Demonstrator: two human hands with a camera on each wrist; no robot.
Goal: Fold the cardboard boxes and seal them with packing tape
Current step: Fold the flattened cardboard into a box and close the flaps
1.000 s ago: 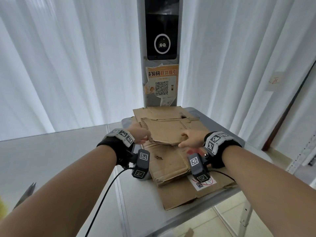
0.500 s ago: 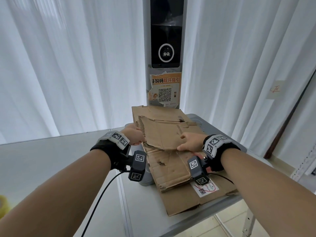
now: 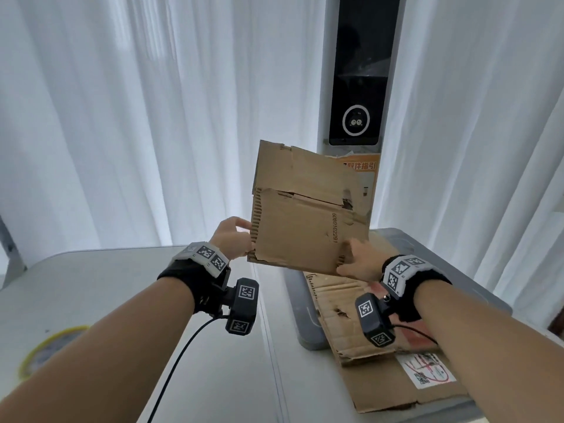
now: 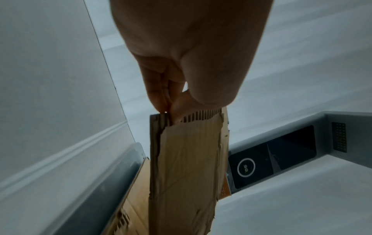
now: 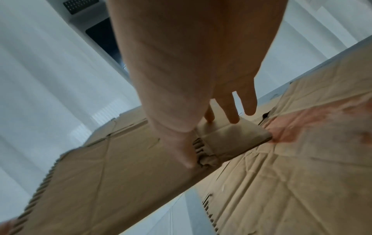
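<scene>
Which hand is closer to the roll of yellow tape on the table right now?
Left. The left hand pinches the lifted cardboard's left edge, on the tape roll's side; the right hand holds the opposite edge, farther away.

A flattened cardboard box (image 3: 308,215) of worn brown corrugated board is hanging in the air, tilted near upright, its top leaning toward 12 o'clock. Its upper flap is standing partly torn along the crease, and frayed fluting is showing along the 9 o'clock edge. A printed number is running vertically near its 3 o'clock edge. Below it, toward 6 o'clock, a stack of flattened boxes (image 3: 360,328) is lying flat, with the lowest sheet carrying a white label (image 3: 427,370) marked in red.
</scene>
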